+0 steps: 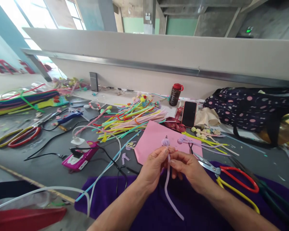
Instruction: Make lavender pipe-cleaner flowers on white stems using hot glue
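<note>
Over the purple cloth (106,189), both of my hands meet at a lilac pipe-cleaner flower (165,141). Its small bud points up, and a long pale stem (169,195) hangs down below the fingers. My left hand (154,166) pinches it just under the bud. My right hand (189,168) closes on the stem from the other side; fingers hide the joint between them. Behind lies a pink sheet (146,138), with another lilac pipe-cleaner piece (183,140) on it. Scissors with red and yellow handles (240,176) rest beside my right forearm.
Bundled pipe cleaners (132,120) spread across the middle. A magenta power strip (80,157) with cables sits left, near more scissors (26,134). Farther back are a bottle (174,95), a phone (189,114) and a patterned bag (250,106), before a white partition (135,48).
</note>
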### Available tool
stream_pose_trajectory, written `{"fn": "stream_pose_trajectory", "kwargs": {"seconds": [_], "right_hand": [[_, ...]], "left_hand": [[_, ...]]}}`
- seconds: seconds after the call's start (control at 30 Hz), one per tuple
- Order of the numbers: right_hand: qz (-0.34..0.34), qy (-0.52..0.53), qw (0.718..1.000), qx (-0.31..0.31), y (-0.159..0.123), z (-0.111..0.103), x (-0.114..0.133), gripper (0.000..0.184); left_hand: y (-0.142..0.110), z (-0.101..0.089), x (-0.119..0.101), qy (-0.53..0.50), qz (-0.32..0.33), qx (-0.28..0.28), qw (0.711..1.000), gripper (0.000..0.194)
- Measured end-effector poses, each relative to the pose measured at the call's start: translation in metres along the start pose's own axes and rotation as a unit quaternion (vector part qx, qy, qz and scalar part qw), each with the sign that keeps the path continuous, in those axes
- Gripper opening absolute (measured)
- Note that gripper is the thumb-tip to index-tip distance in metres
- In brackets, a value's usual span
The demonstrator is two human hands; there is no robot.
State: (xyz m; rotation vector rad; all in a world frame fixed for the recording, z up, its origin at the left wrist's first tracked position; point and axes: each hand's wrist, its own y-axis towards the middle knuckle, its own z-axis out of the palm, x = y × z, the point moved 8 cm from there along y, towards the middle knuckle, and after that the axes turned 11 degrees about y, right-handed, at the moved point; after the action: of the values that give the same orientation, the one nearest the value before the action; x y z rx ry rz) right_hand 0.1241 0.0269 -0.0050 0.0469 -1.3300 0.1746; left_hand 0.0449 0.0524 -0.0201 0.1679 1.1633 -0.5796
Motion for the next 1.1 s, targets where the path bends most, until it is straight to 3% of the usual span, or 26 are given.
{"fn": "stream_pose_trajectory", "kwargs": {"seconds": [0.2,0.33,0.47,0.63,0.8,1.1], "right_hand": [[-0.024,0.009,1.000,-0.004,0.001,-0.002,0.000,0.022],[-0.035,-0.031,0.999,-0.014,0.004,-0.013,0.003,0.019],[-0.044,-0.104,0.994,0.009,0.005,-0.015,0.008,0.022],[-0.071,-0.203,0.975,0.054,0.000,-0.005,0.015,0.028],[-0.078,-0.210,0.972,0.067,-0.002,0.000,0.016,0.025],[-0.123,-0.268,0.955,0.024,-0.002,-0.005,0.020,0.023]], "left_hand": [[-0.002,0.011,0.004,0.029,-0.006,0.056,0.998,0.026],[-0.003,0.007,-0.011,-0.012,0.006,0.071,0.997,0.036],[-0.004,-0.003,-0.028,-0.040,0.030,0.069,0.996,0.052],[-0.006,-0.005,-0.030,-0.020,0.038,0.098,0.994,0.055],[-0.007,-0.006,-0.030,0.019,0.065,0.087,0.994,0.046],[-0.007,-0.009,-0.030,0.039,0.101,0.024,0.994,0.039]]}}
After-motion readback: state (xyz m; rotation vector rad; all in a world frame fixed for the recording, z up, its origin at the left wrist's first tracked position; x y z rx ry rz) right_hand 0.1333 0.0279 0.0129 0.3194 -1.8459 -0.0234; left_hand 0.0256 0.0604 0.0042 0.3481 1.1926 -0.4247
